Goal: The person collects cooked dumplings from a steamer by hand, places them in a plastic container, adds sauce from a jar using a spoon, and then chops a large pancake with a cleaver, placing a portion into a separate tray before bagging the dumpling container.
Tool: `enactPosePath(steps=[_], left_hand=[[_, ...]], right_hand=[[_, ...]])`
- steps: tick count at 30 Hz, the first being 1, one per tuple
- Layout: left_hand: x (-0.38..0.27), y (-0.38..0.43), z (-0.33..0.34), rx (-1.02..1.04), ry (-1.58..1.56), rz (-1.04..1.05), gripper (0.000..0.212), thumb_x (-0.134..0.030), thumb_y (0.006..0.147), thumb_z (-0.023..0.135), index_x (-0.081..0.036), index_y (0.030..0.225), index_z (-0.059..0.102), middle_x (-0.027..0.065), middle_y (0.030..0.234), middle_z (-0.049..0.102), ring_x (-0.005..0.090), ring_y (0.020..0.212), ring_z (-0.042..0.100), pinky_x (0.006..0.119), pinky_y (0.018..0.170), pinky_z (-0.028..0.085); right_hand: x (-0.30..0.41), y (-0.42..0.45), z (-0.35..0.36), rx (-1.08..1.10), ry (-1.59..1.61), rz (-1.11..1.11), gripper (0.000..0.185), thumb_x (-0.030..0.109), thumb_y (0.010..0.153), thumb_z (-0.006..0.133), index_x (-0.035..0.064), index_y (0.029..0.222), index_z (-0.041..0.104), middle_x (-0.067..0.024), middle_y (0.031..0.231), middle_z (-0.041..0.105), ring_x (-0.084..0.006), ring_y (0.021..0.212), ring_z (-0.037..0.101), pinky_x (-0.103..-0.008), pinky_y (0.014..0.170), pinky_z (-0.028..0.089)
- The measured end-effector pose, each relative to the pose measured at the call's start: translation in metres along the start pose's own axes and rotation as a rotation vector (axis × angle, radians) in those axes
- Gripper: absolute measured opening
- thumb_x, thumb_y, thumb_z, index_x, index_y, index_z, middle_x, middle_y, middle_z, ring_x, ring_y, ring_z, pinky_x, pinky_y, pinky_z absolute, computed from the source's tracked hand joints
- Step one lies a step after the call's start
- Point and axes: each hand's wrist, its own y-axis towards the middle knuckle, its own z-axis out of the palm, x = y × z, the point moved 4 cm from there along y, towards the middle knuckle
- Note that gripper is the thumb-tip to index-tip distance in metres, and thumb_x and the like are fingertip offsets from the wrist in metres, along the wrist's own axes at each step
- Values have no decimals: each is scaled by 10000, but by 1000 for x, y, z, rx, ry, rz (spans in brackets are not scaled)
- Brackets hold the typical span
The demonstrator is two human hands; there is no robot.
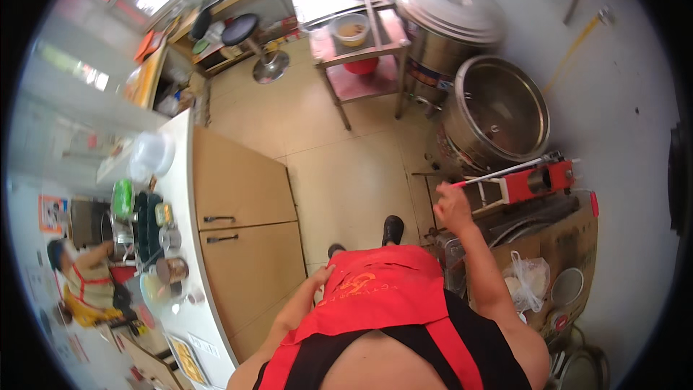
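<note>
My right hand [453, 208] is closed around the red end of a long metal lever [501, 171]. This lever belongs to a red-and-white hand press [522, 184], which looks like a noodle press and lies over the worktop on the right. Below it, a round metal rim [522, 229] shows in part. My left hand [323, 277] hangs low beside the red apron [387, 281]. A small pale patch shows under its fingers, and I cannot tell whether they hold anything.
An uncovered steel pot [501, 108] stands beyond the press, with a lidded steel pot [449, 8] behind. A steel side table [354, 54] bears a plastic tub and ladle. At left runs a white counter [181, 173] over wooden cabinets [243, 179]. Another person [89, 276] works past it.
</note>
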Motion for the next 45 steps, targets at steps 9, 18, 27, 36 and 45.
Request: enactPosePath(steps=[9,18,27,36,45], left_hand=[[-298,33,-10,-160,643,383,570,-428,864,578,56,1164,612,241,1119,658,343,1088,620,375,937,478],[-578,61,-20,-56,652,774,397,-266,868,606,50,1109,616,193,850,701,261,669,694,375,709,540],[-890,-20,107,-353,967,1833,449,-230,777,695,-71,1167,538,115,883,636,288,1073,549,406,835,476],[-1008,23,201,12,823,1438,159,-181,786,627,-104,853,749,148,797,701,311,748,684,398,677,545],[-1037,-227,74,7,634,1358,219,-128,908,598,10,1053,686,1,670,600,57,561,519,241,520,426]], right_hand=[[-189,-6,-125,-88,-383,704,504,323,739,757,93,1148,571,-85,1382,476,-296,1385,330,-584,1066,290],[-211,66,-105,-52,-500,765,213,293,733,749,127,832,660,7,941,600,-184,1050,520,-461,859,362],[-254,90,-96,-5,-477,932,142,234,743,732,130,798,654,20,928,619,-183,1026,540,-456,854,364],[-285,105,-108,5,-389,936,161,222,738,729,124,840,651,7,994,620,-182,1114,525,-504,914,360],[-275,94,-129,-82,-348,978,142,208,718,735,127,808,661,12,894,603,-177,1046,538,-479,892,351]])
